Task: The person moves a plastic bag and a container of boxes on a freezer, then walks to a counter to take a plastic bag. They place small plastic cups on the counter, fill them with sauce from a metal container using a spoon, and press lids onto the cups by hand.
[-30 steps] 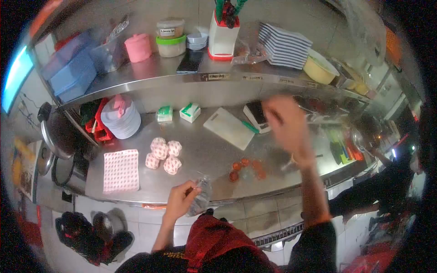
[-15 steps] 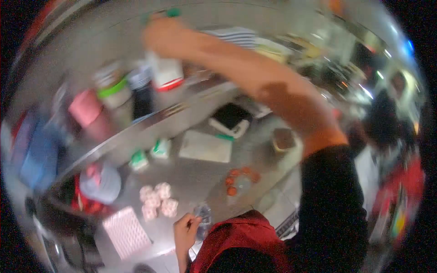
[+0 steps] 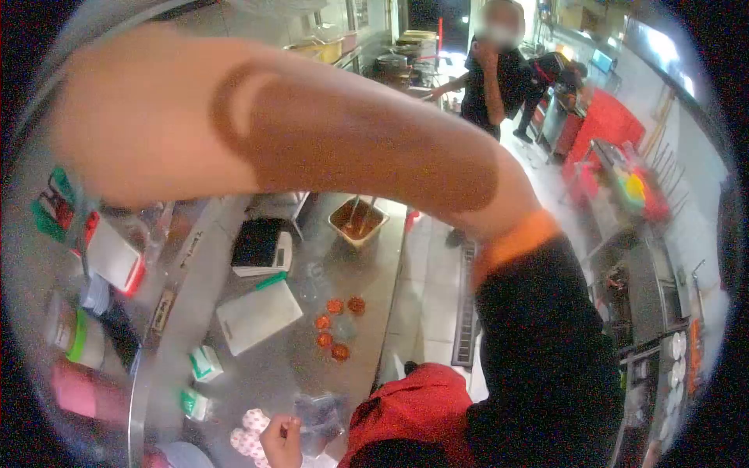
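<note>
My left hand [image 3: 282, 441] is low in the view, its fingers closed on a clear plastic bag [image 3: 320, 413] at the table's near edge. Pink-patterned white bundles [image 3: 250, 438] lie just beside it. My right arm crosses the top of the view, close to the camera. The right hand [image 3: 117, 117] is large and blurred at the upper left, and its fingers cannot be made out. On the metal table [image 3: 265, 363], several small orange-red round portions [image 3: 335, 306] sit around a clear item.
A white board [image 3: 259, 316], a black-topped scale [image 3: 261, 246] and a sauce container [image 3: 358, 221] stand on the table. Green-and-white cartons [image 3: 205, 364] are near the left shelf. A person [image 3: 499, 86] stands in the aisle; another bends behind. Metal counters [image 3: 647, 288] line the right.
The view has swung right, bringing the aisle and people into sight. My right hand appears larger and closer. My left hand stays low beside the plastic bag.
</note>
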A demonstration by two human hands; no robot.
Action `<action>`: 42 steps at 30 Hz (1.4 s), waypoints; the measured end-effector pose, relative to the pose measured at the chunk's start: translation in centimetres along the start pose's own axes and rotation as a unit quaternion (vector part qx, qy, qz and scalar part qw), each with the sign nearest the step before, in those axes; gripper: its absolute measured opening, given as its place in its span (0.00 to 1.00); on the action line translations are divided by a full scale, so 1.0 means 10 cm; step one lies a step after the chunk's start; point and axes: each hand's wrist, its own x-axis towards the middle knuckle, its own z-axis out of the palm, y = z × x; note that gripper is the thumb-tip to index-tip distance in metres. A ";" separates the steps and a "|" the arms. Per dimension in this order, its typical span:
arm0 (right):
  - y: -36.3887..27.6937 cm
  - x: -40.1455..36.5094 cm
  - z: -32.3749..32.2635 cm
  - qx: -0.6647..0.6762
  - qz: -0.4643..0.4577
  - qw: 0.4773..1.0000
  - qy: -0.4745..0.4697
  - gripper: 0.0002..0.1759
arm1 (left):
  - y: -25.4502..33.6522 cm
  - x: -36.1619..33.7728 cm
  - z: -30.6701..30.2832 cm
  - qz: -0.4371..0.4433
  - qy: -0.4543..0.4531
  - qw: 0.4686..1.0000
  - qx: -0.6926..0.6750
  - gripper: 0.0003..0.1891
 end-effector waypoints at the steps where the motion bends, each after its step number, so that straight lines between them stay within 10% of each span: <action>1: 0.06 -0.24 0.12 0.026 0.031 0.997 0.060 0.17 | -0.02 0.08 0.03 0.000 -0.003 1.000 -0.005 0.09; 3: 0.21 -1.05 0.52 0.053 0.035 0.984 0.169 0.26 | -0.06 0.20 0.08 0.048 -0.027 0.992 0.114 0.08; 6: -0.09 -2.16 0.75 0.283 0.280 0.900 -0.175 0.25 | 0.16 0.30 0.15 0.022 -0.091 0.990 0.102 0.08; 11: -0.72 -3.84 1.35 0.406 0.415 0.798 -0.163 0.40 | 0.51 0.49 0.27 0.093 -0.183 0.973 0.109 0.06; 15: -1.00 -4.49 1.27 0.460 0.627 0.602 -0.178 0.42 | 0.94 0.81 0.43 0.210 -0.240 0.935 0.153 0.04; 31: 0.16 -5.91 1.51 0.429 0.600 0.662 -0.133 0.30 | 1.67 3.04 2.22 0.311 -0.149 0.907 0.244 0.09; 33: 0.36 -5.83 1.63 0.345 0.507 0.775 -0.150 0.31 | 1.60 3.20 2.37 0.307 -0.128 0.902 0.275 0.07; 42: 1.03 -5.39 2.25 0.294 0.422 0.842 -0.163 0.36 | 1.49 3.56 2.76 0.334 -0.080 0.893 0.290 0.07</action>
